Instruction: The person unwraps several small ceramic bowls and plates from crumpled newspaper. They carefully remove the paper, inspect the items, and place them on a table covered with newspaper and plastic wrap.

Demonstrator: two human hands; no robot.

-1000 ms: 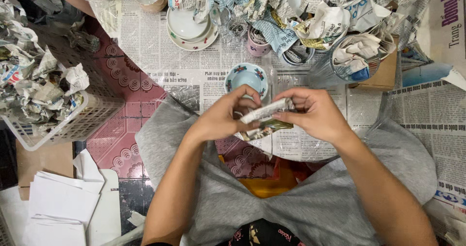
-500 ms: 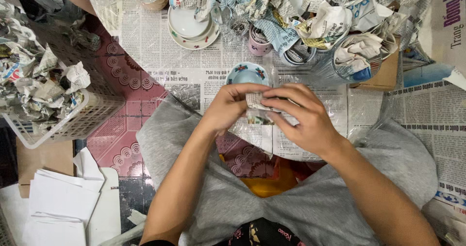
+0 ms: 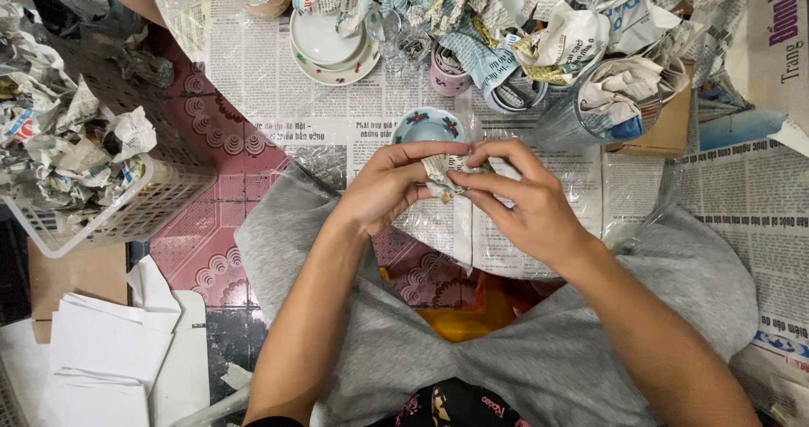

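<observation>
A small newspaper-wrapped bundle [image 3: 444,177] is pinched between the fingertips of the left hand [image 3: 383,187] and the right hand [image 3: 522,204], thumbs and forefingers pressed onto its crumpled ends, apparently to keep the paper tight; it is held above the lap, just short of a small flowered blue cup [image 3: 428,127] on the newspaper-covered floor [image 3: 253,73]. At the left edge, a white plastic basket [image 3: 126,216] is filled with crumpled newspaper; stacked white saucers [image 3: 324,44] and paper-stuffed cups lie along the far edge.

— How are the hands placed?
— The left hand [image 3: 383,187] and right hand [image 3: 522,204] meet at the middle, fingertips pinched together, fingers curled.
— And the arms?
— Both bare forearms angle inward from the lower edge, wrists bent slightly.
</observation>
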